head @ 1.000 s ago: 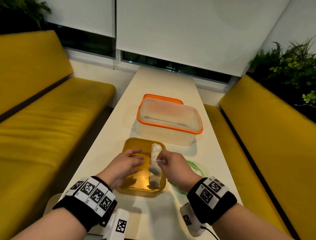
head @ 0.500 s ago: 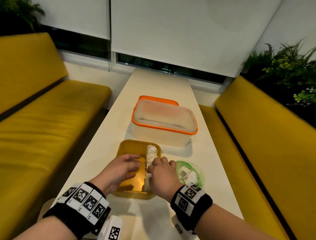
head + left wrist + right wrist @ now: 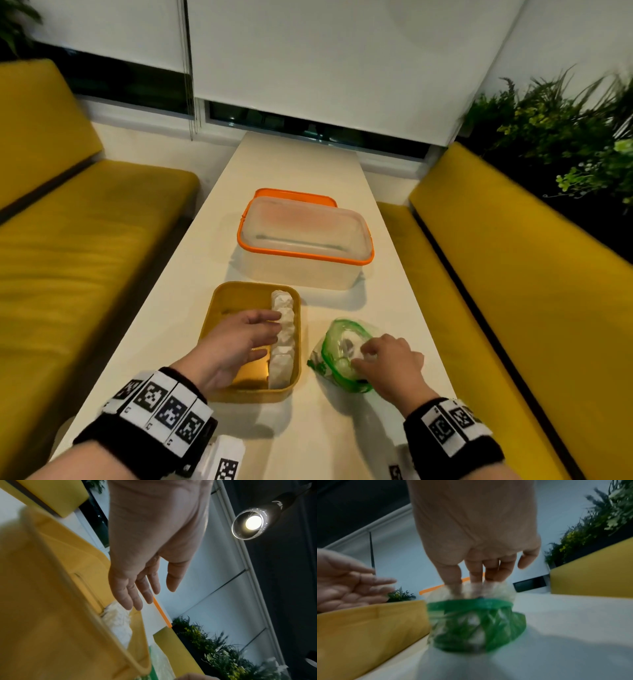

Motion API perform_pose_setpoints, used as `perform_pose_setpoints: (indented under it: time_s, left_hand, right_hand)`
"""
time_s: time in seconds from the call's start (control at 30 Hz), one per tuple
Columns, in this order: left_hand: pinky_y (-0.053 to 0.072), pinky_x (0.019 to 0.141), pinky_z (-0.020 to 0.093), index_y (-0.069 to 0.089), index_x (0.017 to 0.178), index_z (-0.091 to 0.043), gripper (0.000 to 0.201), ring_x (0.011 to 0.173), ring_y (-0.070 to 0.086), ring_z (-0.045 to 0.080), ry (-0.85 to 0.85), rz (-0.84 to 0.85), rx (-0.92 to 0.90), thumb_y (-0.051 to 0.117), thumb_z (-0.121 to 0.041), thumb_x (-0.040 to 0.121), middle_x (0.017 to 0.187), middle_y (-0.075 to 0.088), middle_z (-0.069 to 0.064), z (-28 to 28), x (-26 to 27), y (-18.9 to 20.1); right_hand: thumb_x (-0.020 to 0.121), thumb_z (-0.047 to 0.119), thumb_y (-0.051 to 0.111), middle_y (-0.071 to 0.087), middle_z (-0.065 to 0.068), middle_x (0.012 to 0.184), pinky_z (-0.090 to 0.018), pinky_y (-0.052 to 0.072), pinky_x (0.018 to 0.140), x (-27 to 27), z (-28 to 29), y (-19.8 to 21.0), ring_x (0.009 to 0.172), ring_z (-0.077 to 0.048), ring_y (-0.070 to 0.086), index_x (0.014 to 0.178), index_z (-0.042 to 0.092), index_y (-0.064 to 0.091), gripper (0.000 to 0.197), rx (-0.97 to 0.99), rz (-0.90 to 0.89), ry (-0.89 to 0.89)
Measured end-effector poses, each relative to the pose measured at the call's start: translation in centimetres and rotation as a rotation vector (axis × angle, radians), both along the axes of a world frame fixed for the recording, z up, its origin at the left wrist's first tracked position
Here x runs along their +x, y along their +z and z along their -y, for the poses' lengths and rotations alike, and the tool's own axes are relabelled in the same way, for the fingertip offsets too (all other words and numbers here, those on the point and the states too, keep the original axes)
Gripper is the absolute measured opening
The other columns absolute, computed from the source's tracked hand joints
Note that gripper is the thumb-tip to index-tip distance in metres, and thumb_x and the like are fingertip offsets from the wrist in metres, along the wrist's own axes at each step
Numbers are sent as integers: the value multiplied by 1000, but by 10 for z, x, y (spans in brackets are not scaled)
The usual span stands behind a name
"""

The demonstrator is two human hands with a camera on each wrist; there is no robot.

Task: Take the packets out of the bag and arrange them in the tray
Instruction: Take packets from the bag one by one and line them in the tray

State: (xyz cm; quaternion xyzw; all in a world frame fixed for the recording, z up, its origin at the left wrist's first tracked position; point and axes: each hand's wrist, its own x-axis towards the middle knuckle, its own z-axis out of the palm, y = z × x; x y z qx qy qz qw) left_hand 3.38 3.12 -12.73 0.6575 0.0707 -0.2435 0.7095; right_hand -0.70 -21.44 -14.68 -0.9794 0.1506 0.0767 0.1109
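A yellow tray [image 3: 209, 318] sits on the white table just in front of me. White packets [image 3: 285, 329] lie in a row along its right wall, also visible in the left wrist view as packets [image 3: 120, 623]. My left hand [image 3: 253, 337] hovers over the tray with straight fingers, the fingertips [image 3: 137, 605] at the packets. To the right of the tray stands the green-edged clear bag [image 3: 337, 342], seen blurred as the bag [image 3: 476, 622]. My right hand [image 3: 371, 354] dips its fingers [image 3: 476, 577] into the bag's mouth; the tips are blurred.
Beyond the tray stands a clear tub with an orange rim [image 3: 305, 255], and an orange lid [image 3: 294, 194] lies behind it. Yellow benches [image 3: 513, 291] flank the narrow table on both sides. Plants [image 3: 565, 137] fill the right corner.
My right hand set a white packet down along the tray's right wall, let go and moved right to the bag. My left hand slid toward the packets.
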Motion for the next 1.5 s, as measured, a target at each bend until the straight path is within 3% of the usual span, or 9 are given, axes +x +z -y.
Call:
perform_pose_setpoints:
  time_s: [0.2, 0.37, 0.57, 0.83, 0.93, 1.07, 1.23, 1.37, 1.5]
  left_hand:
    - [48, 78, 28, 65, 106, -16, 19, 97, 63, 20, -50, 25, -10, 61, -8, 89, 99, 71, 4, 27, 0, 4]
    - [49, 77, 27, 64, 108, -15, 21, 102, 62, 22, -61, 21, -21, 60, -7, 90, 111, 68, 8, 36, -1, 3]
    - [49, 87, 29, 64, 108, -20, 22, 106, 62, 18, -171, 89, -27, 61, -8, 89, 113, 67, 4, 44, -4, 9]
    - [48, 85, 20, 56, 123, -21, 48, 109, 58, 9, -392, 199, -31, 71, -7, 81, 119, 63, -4, 59, -7, 13]
    - [51, 78, 26, 62, 114, -12, 35, 84, 63, 7, -481, 191, -32, 68, 0, 81, 86, 70, -6, 67, -8, 15]
    - [51, 54, 27, 65, 95, -6, 9, 54, 58, 10, -342, 55, -5, 63, -13, 89, 61, 62, 0, 66, -8, 14]
    - [53, 48, 25, 65, 101, -4, 16, 60, 66, 18, -122, -73, -119, 60, -16, 91, 73, 70, 9, 52, -2, 4]
    - [52, 45, 23, 67, 97, -5, 12, 58, 64, 16, -54, -130, -204, 63, -12, 88, 68, 65, 7, 44, -2, 0]
    - [39, 37, 15, 67, 96, -8, 12, 48, 52, 8, -29, -179, -241, 65, -15, 86, 61, 59, 2, 29, -2, 7]
  right_hand:
    - [86, 29, 54, 58, 8, 95, -33, 27, 78, -4, -3, -4, 100, -17, 48, 89, 32, 61, 8, 81, 83, -43]
    - [82, 17, 63, 56, 11, 71, -31, 46, 72, -8, 11, 1, 76, -16, 55, 71, 27, 54, 18, 535, 251, -174]
    - [81, -1, 63, 56, -3, 65, -27, 39, 61, -7, 18, 8, 65, -17, 51, 70, 9, 57, 16, 1017, 392, -294]
    - [72, -9, 62, 59, -8, 66, -21, 43, 58, -5, -3, 41, 61, -16, 53, 74, 8, 58, 17, 1185, 190, 56]
    - [68, 0, 65, 62, -16, 73, -28, 48, 66, 2, -17, 54, 68, -23, 57, 77, 9, 61, 13, 1136, 94, 223]
    - [78, 6, 69, 66, -12, 75, -33, 51, 71, 15, -8, 43, 70, -19, 60, 81, 11, 65, 7, 862, 240, 94]
    - [78, 35, 66, 62, 4, 79, -29, 47, 71, 0, 10, -1, 80, -18, 60, 74, 25, 61, 11, 237, -87, 50]
    - [83, 30, 58, 61, 2, 75, -29, 44, 67, -10, 3, -19, 80, -25, 61, 60, 28, 51, 24, 199, -55, 11]
    - [84, 21, 62, 56, 8, 68, -18, 40, 56, -18, -2, -3, 68, -13, 54, 70, 24, 58, 15, 345, 61, -45]
